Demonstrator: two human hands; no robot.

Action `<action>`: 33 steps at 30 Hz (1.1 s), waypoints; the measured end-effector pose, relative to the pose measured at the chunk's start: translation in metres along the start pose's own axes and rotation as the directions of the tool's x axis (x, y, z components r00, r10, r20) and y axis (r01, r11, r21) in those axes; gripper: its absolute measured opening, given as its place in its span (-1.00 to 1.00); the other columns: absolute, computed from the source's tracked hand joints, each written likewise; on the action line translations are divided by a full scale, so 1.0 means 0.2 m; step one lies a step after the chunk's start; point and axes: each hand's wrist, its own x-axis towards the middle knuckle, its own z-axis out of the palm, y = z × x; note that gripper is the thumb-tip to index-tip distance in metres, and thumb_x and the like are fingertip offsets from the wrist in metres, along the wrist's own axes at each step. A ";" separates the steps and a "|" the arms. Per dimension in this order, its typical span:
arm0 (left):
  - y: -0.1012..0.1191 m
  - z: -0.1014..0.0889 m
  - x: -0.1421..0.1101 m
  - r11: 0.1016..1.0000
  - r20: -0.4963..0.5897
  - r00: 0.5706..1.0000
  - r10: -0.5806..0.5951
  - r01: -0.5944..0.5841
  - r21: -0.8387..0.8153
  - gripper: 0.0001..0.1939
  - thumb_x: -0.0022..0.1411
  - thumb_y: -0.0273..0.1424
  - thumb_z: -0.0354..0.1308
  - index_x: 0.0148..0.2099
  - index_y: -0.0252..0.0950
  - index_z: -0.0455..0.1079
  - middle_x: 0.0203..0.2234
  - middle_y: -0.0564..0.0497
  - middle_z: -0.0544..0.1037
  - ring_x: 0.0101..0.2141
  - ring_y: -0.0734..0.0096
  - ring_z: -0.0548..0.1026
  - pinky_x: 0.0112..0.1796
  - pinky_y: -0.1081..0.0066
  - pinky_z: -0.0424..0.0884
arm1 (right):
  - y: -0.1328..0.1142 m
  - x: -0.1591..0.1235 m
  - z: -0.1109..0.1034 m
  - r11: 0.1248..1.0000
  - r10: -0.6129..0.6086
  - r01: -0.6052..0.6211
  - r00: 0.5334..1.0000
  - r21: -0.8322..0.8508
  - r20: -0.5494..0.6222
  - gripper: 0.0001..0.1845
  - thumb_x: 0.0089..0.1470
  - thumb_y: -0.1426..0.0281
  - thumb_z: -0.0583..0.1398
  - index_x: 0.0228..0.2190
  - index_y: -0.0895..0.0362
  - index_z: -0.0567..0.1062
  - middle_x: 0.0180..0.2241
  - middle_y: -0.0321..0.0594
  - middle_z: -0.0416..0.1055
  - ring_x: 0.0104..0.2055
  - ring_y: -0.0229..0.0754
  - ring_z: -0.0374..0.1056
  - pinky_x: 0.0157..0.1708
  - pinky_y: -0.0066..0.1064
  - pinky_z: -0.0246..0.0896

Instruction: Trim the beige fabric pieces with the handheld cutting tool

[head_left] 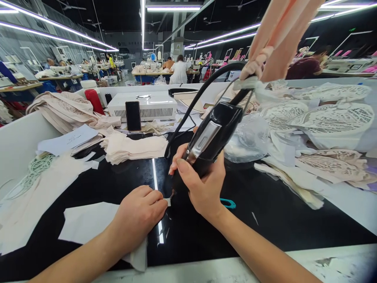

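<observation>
My right hand (204,182) is wrapped round a black corded hand tool (216,129), like a hot knife, with a silver plate along its side. The tool tilts downward, and its thin coppery tip (172,192) is beside my left fingertips. Fingers closed, my left hand (141,214) pinches a white fabric piece (88,221) against the black work surface (188,236). A small end of white fabric sticks out past those fingers, close to the tip. The rest of the fabric runs under my left hand and forearm.
A stack of cream fabric pieces (135,148) lies ahead, near a phone (133,116) leaning on a white vented box (159,106). Lace pieces (332,118) and a plastic bag (249,137) are at right. A teal thread snipper (228,203) lies by my right wrist. Peach cloth (282,35) hangs above the tool.
</observation>
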 end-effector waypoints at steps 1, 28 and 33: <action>0.00 0.00 0.00 1.000 0.000 1.000 0.002 -0.002 0.005 -0.74 0.49 -0.56 0.03 -0.23 -0.29 0.48 -0.40 0.02 0.52 -0.40 0.28 0.46 -0.36 0.27 0.40 | 0.00 0.00 0.00 1.000 0.002 -0.002 1.000 -0.008 0.003 -0.63 0.02 0.40 0.34 -0.21 0.00 0.28 -0.43 -0.45 0.40 -0.51 -0.30 0.35 -0.52 -0.37 0.41; 0.01 -0.04 0.00 1.000 -0.019 1.000 -0.005 0.005 -0.023 -0.63 0.58 -0.46 -0.09 -0.16 -0.29 0.54 -0.40 0.00 0.55 -0.38 0.30 0.50 -0.36 0.30 0.42 | -0.01 -0.06 -0.01 0.999 0.021 -0.021 1.000 -0.027 0.005 -0.67 0.05 0.39 0.33 -0.18 0.01 0.34 -0.37 -0.38 0.43 -0.45 -0.28 0.39 -0.48 -0.36 0.44; 0.00 -0.04 0.00 0.997 0.019 1.000 -0.022 0.023 -0.068 -0.66 0.57 -0.47 -0.07 -0.15 -0.29 0.54 -0.38 -0.01 0.54 -0.38 0.30 0.50 -0.36 0.30 0.42 | -0.01 -0.04 -0.01 1.000 0.011 -0.011 1.000 0.006 -0.013 -0.65 0.04 0.38 0.34 -0.21 0.00 0.30 -0.39 -0.43 0.43 -0.49 -0.31 0.36 -0.48 -0.38 0.43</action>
